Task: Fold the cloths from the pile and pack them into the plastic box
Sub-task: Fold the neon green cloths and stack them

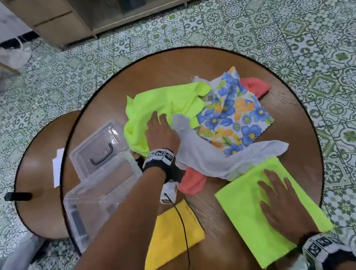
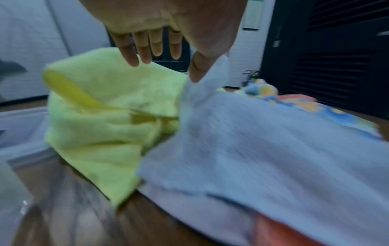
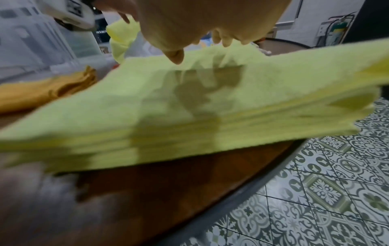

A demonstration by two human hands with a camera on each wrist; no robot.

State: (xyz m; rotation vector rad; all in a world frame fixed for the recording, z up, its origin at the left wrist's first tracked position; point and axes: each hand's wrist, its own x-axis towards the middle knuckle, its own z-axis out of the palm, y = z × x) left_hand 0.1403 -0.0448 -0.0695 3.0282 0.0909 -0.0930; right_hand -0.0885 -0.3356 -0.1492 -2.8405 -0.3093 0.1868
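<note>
On the table, plastic box holds no cloths — left fingers straight, right fingers spread.

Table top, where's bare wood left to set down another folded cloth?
Bare wood shows on the table beyond the pile, and in the near strip between the folded yellow cloth and the folded neon cloth under the right hand. It is crowded mid-table, where the left hand reaches, and by the plastic box.
</note>
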